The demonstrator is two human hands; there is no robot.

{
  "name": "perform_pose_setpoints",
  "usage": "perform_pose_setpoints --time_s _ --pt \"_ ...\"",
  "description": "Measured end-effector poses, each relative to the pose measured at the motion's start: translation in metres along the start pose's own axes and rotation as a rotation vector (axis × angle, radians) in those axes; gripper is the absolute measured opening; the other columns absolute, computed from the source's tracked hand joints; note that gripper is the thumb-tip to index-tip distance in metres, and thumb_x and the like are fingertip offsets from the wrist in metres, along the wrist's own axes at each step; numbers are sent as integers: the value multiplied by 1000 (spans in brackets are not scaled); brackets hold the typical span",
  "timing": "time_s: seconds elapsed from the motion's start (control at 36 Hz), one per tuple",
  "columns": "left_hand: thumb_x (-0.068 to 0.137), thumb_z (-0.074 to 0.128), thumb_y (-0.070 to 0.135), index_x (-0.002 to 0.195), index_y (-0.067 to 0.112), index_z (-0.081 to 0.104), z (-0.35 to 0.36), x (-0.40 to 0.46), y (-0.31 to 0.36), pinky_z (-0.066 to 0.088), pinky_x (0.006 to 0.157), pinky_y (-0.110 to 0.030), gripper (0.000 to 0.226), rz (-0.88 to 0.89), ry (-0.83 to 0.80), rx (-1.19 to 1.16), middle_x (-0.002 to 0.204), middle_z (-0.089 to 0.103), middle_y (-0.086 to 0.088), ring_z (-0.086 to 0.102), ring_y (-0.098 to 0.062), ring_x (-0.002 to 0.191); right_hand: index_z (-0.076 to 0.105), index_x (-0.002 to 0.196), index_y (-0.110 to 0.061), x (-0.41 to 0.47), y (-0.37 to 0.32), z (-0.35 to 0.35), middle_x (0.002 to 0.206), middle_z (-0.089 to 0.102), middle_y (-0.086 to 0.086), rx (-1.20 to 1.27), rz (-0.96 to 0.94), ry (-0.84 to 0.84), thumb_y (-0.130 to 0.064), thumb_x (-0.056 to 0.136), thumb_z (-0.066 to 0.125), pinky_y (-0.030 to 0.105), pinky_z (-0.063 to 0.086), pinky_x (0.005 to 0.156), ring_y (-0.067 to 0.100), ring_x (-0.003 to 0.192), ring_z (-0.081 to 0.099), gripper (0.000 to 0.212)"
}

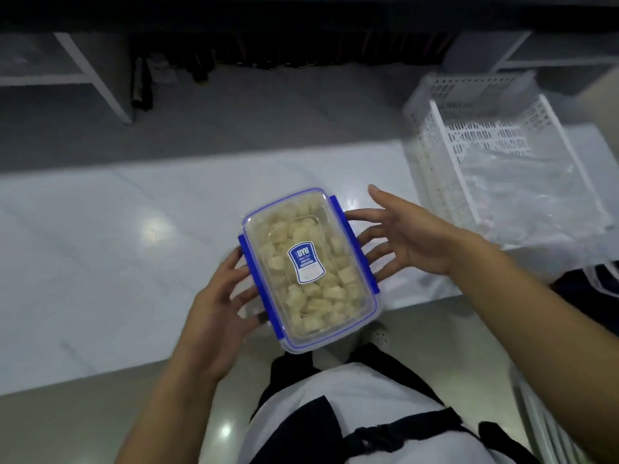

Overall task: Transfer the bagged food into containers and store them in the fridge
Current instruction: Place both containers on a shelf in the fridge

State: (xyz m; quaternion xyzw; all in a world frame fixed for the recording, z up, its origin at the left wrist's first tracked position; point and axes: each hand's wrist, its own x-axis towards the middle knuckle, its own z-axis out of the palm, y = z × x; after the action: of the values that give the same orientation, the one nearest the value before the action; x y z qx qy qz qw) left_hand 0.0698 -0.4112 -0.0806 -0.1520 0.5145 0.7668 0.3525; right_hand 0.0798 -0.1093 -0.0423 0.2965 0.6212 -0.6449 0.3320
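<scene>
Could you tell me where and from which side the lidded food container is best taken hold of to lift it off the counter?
Take the food container by its two long sides, one hand from each side, as the left hand and right hand are placed now. The blue latches look folded down there, giving the grip a firm edge. It sits flat and full of pale cubes, so lift it level.

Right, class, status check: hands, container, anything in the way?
Both hands, left and right, open, flanking lidded container. Food cubes inside. Nothing blocking; basket off right.
</scene>
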Motion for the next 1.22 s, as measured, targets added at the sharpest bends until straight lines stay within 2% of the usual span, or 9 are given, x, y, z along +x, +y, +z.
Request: perform_pose_setpoints --time_s 0.14,0.22,0.33,0.47,0.58,0.69,0.75,0.94,1.22 --pt "81 60 29 130 38 66 -9 6 16 59 86 -53 50 -88 -137 169 130 68 2 66 -24 112 70 126 -31 -32 58 9 106 66 13 382 -61 -14 -80 84 49 55 57 80 34 97 68 67" --pt "79 61 29 131 39 64 0 8 22 60 77 -45 54 -111 -254 279 130 67 -1 67 -22 109 70 127 -28 -55 87 16 104 66 11 547 -119 -20 -77 84 51 52 56 75 33 95 65 67" --pt "71 63 34 137 46 57 26 4 23 60 77 -39 67 -73 -432 538 134 64 6 66 -19 113 69 127 -29 -80 128 20 100 68 11 696 -172 42 -73 86 48 52 56 76 28 90 67 64" --pt "74 63 24 137 44 57 69 -8 -3 61 78 -44 66 -108 -520 651 131 65 0 67 -25 115 70 125 -28 -115 186 14 92 66 4 831 -183 122 -73 91 39 51 56 79 23 82 66 64" --pt "72 65 23 135 43 60 109 -26 -39 60 74 -42 67 -159 -597 698 125 68 -6 71 -26 107 72 122 -29 -154 246 5 102 64 8 964 -235 198 -74 88 42 56 54 85 26 88 67 64" --pt "79 59 14 136 41 60 155 -44 -82 56 56 -28 62 -266 -703 759 117 68 -8 72 -15 77 71 126 -26 -198 314 2 109 59 13 1134 -299 284 -76 89 40 61 53 89 33 96 66 69" --pt "82 56 13 138 40 59 180 -56 -106 55 57 -28 62 -299 -755 816 118 68 -8 70 -16 81 69 128 -26 -221 349 3 110 62 13 1204 -337 329 -77 89 39 62 53 91 35 100 65 71" --pt "77 60 27 132 48 60 275 -105 -198 53 82 -50 59 -330 -914 1024 128 66 -8 62 -32 108 68 130 -24 -305 466 8 107 69 10 1417 -455 473 -79 86 43 53 55 79 31 95 69 75" --pt "76 60 28 135 36 62 370 -141 -313 59 72 -44 60 -587 -1151 1058 120 68 -6 71 -19 88 62 137 -23 -377 579 5 109 66 9 1570 -638 614 -79 86 45 50 55 77 31 96 67 78"
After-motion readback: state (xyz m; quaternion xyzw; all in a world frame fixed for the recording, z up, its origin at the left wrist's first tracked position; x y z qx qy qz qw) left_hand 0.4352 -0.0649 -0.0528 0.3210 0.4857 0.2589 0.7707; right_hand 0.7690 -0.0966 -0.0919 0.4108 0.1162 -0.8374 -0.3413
